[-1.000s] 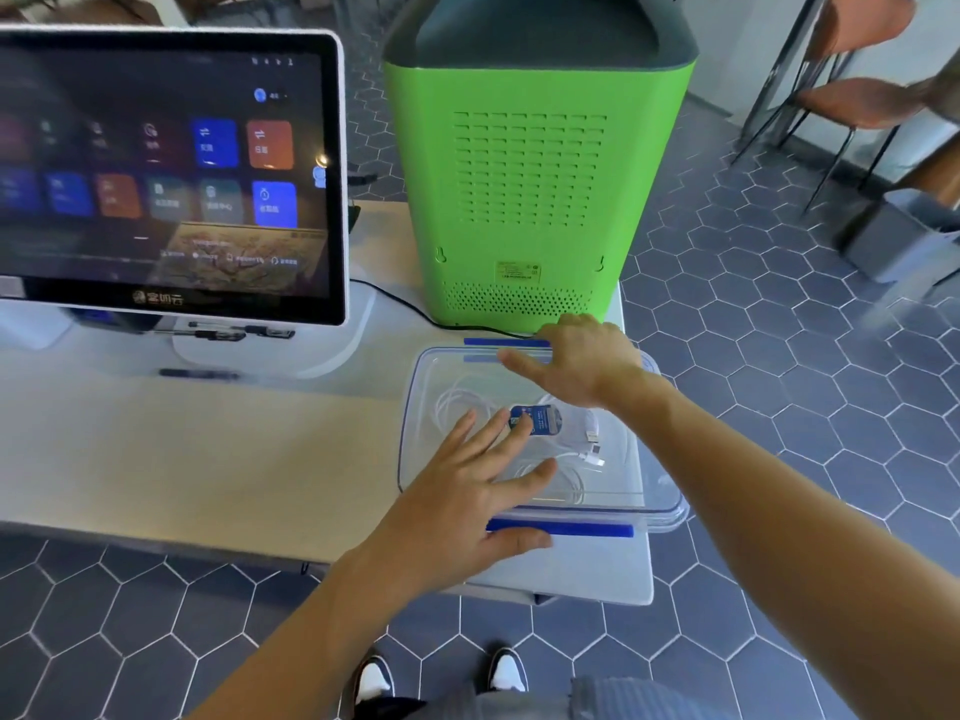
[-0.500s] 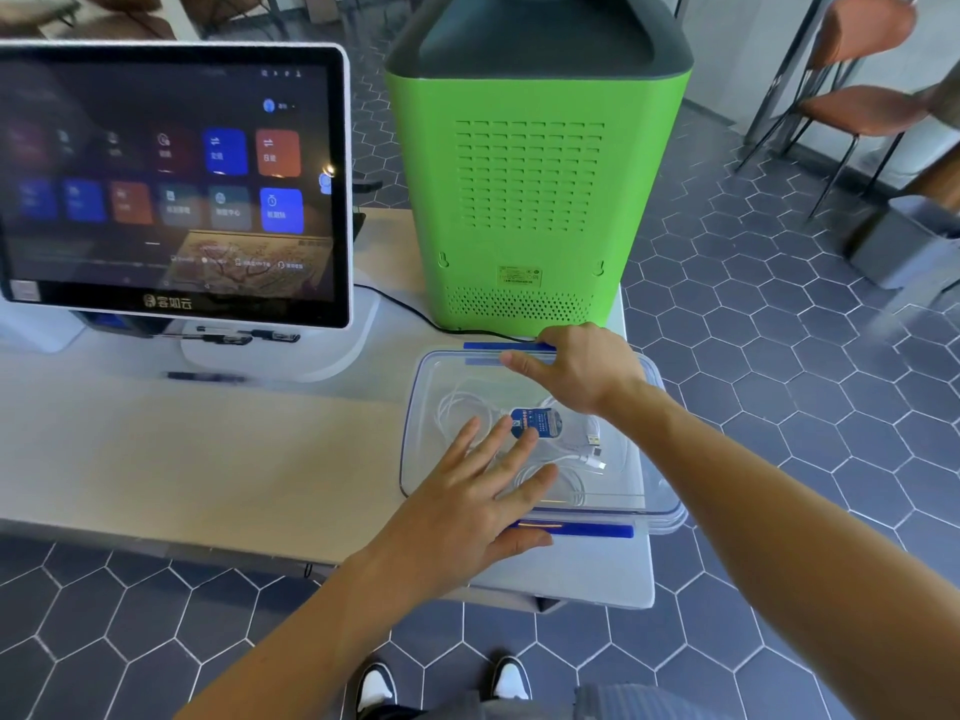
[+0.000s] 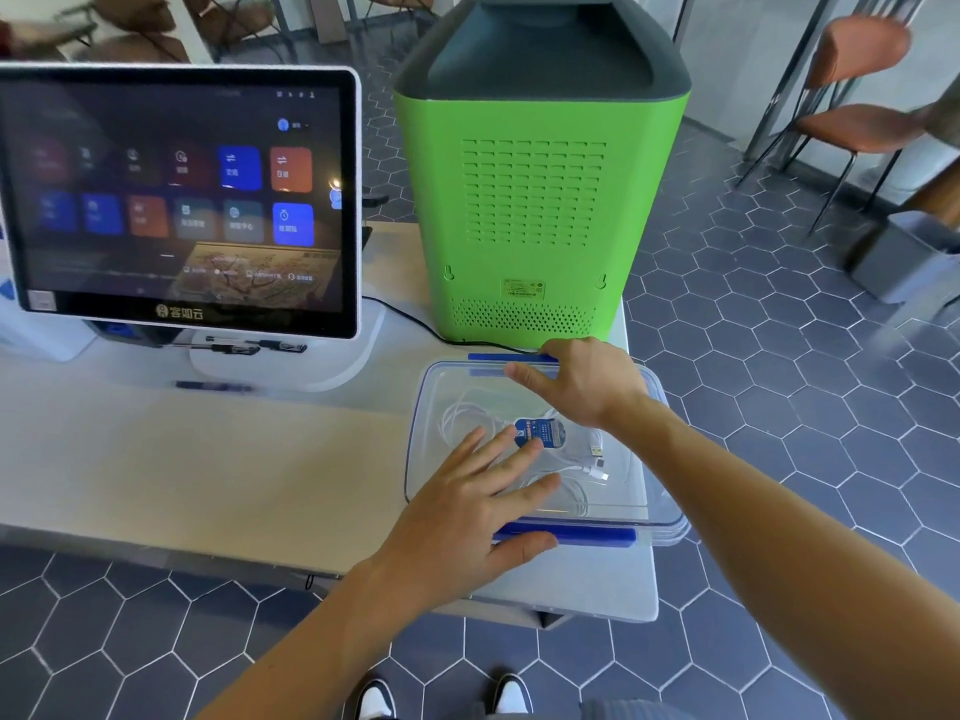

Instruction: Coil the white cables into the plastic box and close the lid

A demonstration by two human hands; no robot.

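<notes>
Now both palms press the lid [image 3: 447, 407] onto the plastic box [image 3: 670, 522] at the table's [image 3: 208, 459] near corner. Left hand [image 3: 467, 506] lies flat, fingers spread, thumb by the front blue clip [image 3: 587, 532]; right hand [image 3: 587, 381] rests open at the back clip [image 3: 498, 357]. Risk: uneven pressure could leave a clip unlatched, or nudge the box off the edge. White cables [image 3: 571, 467] sit loosely looped inside, plugs showing.
</notes>
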